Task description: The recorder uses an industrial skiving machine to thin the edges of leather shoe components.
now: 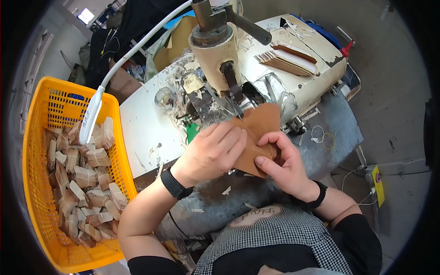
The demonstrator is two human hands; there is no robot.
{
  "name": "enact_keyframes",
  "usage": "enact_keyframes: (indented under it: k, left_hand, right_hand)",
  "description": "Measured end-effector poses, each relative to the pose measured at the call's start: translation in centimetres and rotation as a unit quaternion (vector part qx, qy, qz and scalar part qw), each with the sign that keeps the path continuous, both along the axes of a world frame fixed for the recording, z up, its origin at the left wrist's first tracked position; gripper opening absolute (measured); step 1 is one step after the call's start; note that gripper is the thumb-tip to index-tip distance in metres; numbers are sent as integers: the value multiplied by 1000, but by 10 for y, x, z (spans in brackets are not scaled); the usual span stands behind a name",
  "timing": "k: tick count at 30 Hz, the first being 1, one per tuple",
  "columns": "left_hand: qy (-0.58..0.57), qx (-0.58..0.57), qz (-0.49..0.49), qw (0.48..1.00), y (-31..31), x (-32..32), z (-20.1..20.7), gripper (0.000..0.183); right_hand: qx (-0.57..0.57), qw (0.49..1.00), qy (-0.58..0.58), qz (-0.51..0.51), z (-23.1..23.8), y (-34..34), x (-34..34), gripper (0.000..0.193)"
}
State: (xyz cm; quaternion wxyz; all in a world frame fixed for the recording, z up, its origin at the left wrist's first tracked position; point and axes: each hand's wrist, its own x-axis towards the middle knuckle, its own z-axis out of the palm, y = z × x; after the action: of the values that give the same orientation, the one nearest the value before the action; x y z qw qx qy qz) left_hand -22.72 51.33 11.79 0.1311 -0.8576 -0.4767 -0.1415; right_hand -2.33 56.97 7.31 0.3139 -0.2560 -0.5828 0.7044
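Just in front of the machine (pixel 214 59), left hand (pixel 213 146) and right hand (pixel 285 167) gripped a brown sheet (pixel 265 120) from either side — open tabletop (pixel 143 137) lay left of the machine, toward a yellow basket (pixel 31 160).

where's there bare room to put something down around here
Mostly bare: the white tabletop between the yellow basket and scrap litter, save a few flecks; and the grey worktop right of the thin loops. Crowded: below the cream machine head, where left hand and right hand hold a brown sheet.
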Motion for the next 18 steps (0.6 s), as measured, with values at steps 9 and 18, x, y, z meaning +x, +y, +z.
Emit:
enact_keyframes:
  k: [9, 18]
  left_hand:
    - [-2, 9, -1, 1000, 0, -1, -2, 47]
    - [-5, 13, 2, 1000, -2, -1, -4, 47]
  right_hand:
    - [-13, 1000, 11, 4, 4, 1, -1, 30]
    - [-7, 1000, -4, 6, 0, 1, 2, 32]
